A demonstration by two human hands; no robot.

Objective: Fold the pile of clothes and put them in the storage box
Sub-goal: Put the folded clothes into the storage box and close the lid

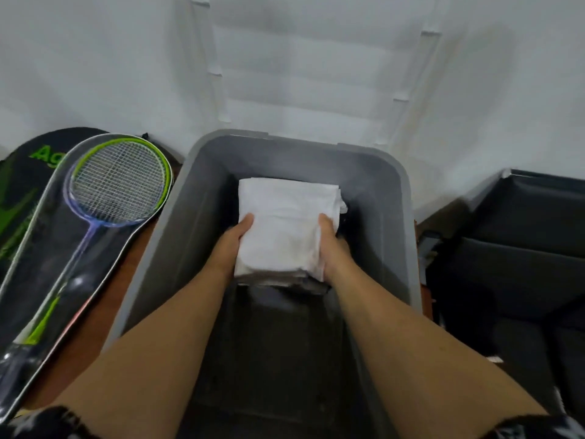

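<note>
Folded white cloth bundle (286,226) is low inside grey plastic storage box (196,198). Left hand (232,245) + right hand (334,248) clasp its opp. sides, thumbs on top, fingers hidden under it, prob. so folds stay intact on set-down.

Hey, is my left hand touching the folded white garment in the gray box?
Touching. The head view shows the left hand gripping the folded white garment at its edge, thumb lying on top.
</note>
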